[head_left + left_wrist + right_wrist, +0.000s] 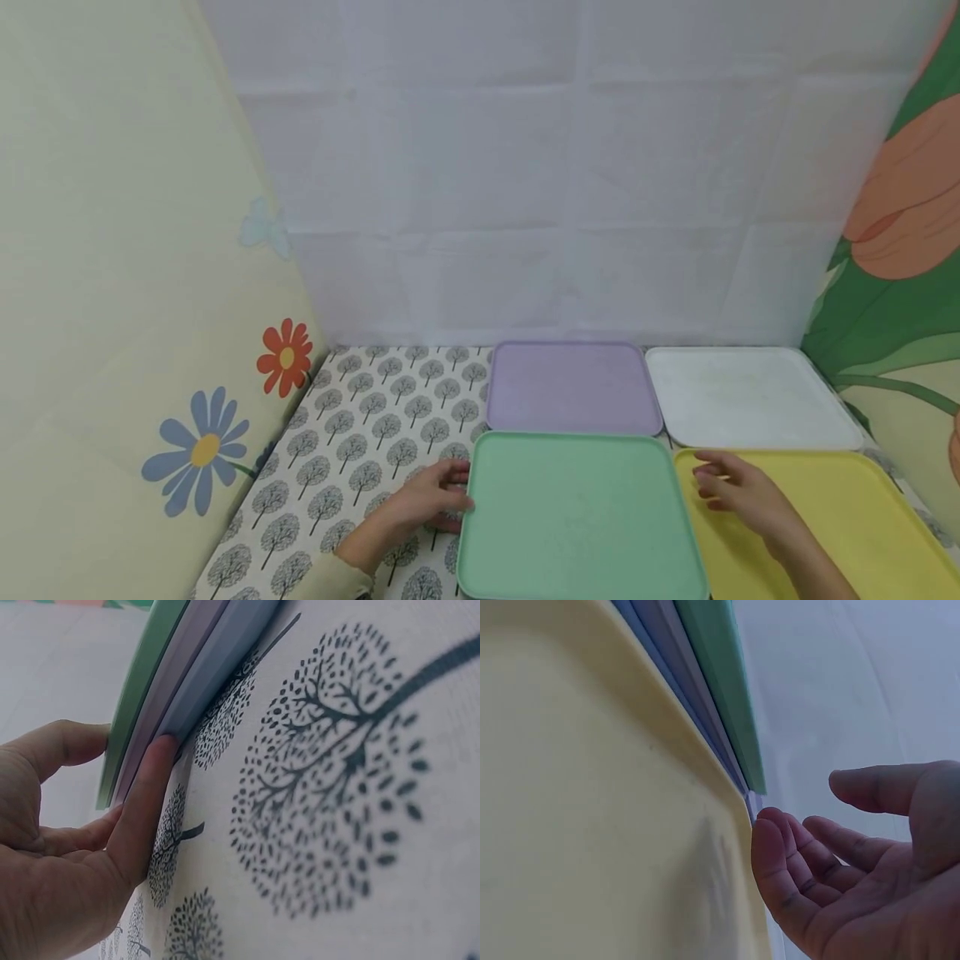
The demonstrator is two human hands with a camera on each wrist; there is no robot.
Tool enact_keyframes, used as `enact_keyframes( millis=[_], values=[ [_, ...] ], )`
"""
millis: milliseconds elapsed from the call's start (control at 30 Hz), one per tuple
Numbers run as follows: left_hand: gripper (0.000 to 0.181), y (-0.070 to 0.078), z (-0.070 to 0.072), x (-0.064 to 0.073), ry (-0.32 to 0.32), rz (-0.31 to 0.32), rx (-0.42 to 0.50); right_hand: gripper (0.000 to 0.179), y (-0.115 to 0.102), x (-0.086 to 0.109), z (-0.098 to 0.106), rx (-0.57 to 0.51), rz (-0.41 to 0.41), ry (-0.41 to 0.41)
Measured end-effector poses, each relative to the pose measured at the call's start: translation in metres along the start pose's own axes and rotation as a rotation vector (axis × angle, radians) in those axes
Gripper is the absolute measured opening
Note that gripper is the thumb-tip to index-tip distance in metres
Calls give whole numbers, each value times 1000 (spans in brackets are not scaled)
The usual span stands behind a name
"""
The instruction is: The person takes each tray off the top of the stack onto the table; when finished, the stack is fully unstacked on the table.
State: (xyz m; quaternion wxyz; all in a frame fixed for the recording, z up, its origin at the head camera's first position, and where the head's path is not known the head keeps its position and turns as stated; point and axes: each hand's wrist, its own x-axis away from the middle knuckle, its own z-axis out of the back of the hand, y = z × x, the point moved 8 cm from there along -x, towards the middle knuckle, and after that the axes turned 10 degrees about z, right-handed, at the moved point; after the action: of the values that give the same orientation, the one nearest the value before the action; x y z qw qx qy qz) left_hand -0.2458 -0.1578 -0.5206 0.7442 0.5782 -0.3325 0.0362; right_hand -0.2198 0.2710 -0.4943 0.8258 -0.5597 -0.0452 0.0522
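Observation:
A light green tray (577, 517) lies at the front middle, on top of a purple tray (171, 682) and a blue tray (217, 667) in a stack. My left hand (429, 498) is at the stack's left side. In the left wrist view its thumb touches the green rim, and a straight finger reaches the blue tray's edge. My right hand (742, 492) is over the yellow tray (825, 517), apart from the stack's right edge. Its fingers are loosely bent, with nothing between them and the thumb.
Behind the stack lies another purple tray (573, 387), with a white tray (753, 400) to its right. A tree-print cloth (360, 450) covers the table. White sheeting (525, 167) hangs at the back, and a flower-painted panel (150, 292) borders the left.

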Motion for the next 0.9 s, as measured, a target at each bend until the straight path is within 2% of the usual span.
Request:
enact_keyframes(
  millis=[300,600,733,900],
  values=[
    [76,2,0,0,8,7,-21,50,0,-1,-18,-26,5,13],
    [74,4,-1,1,29,1,-44,52,5,-3,-26,51,-43,17],
    [73,6,-1,3,63,-9,-71,56,5,-5,-27,105,-28,3],
    [69,10,-2,5,137,-10,-139,59,5,-5,-32,134,-20,-3]
  ],
)
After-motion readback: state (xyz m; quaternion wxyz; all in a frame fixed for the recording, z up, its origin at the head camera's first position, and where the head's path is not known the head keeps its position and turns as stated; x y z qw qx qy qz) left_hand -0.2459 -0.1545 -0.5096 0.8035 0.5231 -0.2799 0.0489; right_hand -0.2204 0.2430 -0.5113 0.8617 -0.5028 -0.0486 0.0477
